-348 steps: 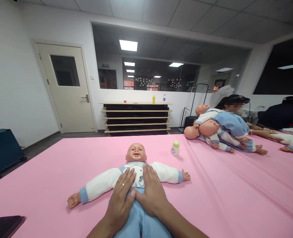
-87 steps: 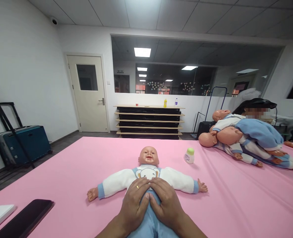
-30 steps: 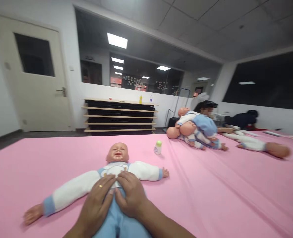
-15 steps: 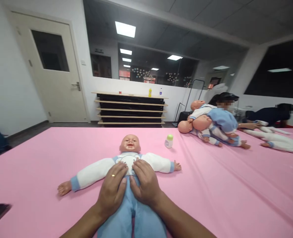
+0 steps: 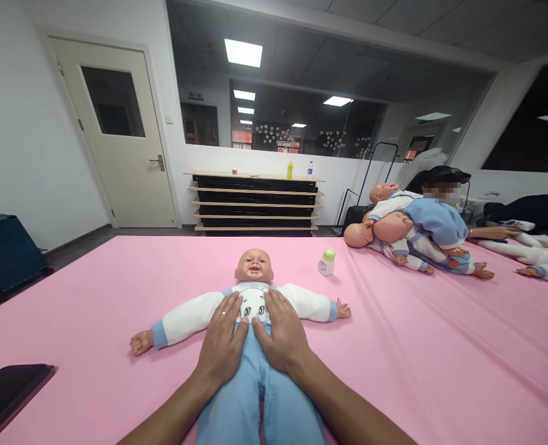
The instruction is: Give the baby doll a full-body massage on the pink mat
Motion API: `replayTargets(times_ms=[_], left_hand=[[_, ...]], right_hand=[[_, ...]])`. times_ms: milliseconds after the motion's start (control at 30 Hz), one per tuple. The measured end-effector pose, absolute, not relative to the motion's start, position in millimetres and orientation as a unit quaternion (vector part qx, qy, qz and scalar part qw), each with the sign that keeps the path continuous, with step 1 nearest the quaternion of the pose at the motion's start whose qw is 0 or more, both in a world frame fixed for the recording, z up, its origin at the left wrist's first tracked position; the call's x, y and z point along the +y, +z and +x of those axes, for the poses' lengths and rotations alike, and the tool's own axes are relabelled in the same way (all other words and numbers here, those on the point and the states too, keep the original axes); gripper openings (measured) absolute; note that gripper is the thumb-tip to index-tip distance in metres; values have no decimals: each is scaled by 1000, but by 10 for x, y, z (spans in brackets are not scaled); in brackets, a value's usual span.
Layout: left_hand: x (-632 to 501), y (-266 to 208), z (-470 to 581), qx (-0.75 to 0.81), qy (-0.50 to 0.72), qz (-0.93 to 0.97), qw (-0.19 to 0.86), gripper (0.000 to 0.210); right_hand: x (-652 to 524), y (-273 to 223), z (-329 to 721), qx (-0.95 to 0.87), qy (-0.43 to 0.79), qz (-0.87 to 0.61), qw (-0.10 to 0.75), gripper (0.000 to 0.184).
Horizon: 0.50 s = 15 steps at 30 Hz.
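A baby doll (image 5: pixel 255 306) lies on its back on the pink table cover (image 5: pixel 88 296), head away from me and arms spread wide. It wears a white top with a printed animal face and light blue trousers. My left hand (image 5: pixel 225 343) rests flat on the left side of its belly and chest, fingers stretched out, a ring on one finger. On the other side my right hand (image 5: pixel 283 327) lies flat too, its thumb close to the left one. Neither hand grips anything. Beyond the doll's arm on the right stands a small white bottle (image 5: pixel 326 264) with a green cap.
Several dolls (image 5: pixel 408 232) are piled at the far right, near a person in a dark cap (image 5: pixel 443 176). A dark phone (image 5: pixel 12 392) lies at the near left. Behind the table are a stack of boards (image 5: pixel 255 204), a door (image 5: pixel 116 142) and a blue suitcase (image 5: pixel 9 256).
The view has shifted slightly, so everything sits farther right. Both hands have slid outward on the doll's torso, uncovering more of the printed face, and lie flatter.
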State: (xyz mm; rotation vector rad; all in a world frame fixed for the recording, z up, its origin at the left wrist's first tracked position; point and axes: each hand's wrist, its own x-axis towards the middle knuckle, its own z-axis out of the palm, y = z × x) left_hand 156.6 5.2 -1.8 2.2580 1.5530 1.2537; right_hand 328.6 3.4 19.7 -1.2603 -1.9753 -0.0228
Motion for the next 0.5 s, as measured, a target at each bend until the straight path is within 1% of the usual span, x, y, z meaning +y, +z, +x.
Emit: replayTargets(times_ms=[67,133,200,300,400,500], left_hand=[[-7,11,1555,482,441,757,24,42],[-63,53,1546,421,461,781,-4,34],[-90,91,1543,380,459,803,0,30],[-61,113,1546,394,430,811,41,34],[13,81,1559,436,395,805,77,41],[67,17,1575,481,386,781,91,45]], right_hand=[[-4,215,3293,-776,-46,-467,420,46],[-43,258,3300,-796,-73,-403,445,36],[-66,306,3303,-822,-70,-346,448,30],[-53,344,3298,-839,-29,-343,421,34],[-2,322,3293,-834,6,-392,388,43],[40,265,3288,-819,21,-442,365,48]])
